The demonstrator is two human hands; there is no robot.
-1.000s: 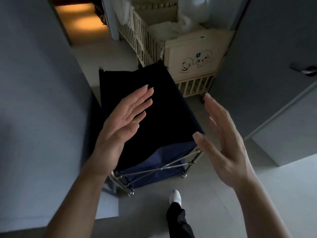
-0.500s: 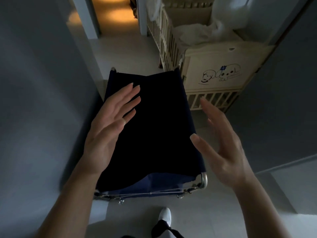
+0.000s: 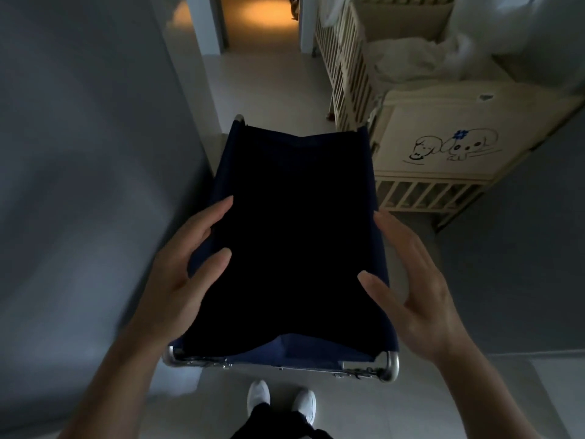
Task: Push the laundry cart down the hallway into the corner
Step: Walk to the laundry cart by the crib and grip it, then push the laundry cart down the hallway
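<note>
Both of your hands now flank the laundry cart [image 3: 294, 236], where half a second ago they hovered above it. Your left hand [image 3: 180, 274] and right hand [image 3: 411, 280] are spread wide; you cannot tell whether the palms touch its side rims. Its dark navy fabric swallows the interior in blackness. Only a chrome tube frame [image 3: 391, 364] shows at its near edge. Beside the cart's far right corner stands a slatted cream crib [image 3: 443, 147], cut off by the picture's edge.

head view, steeply downward, close above laundry cart [image 3: 294, 236]
</note>
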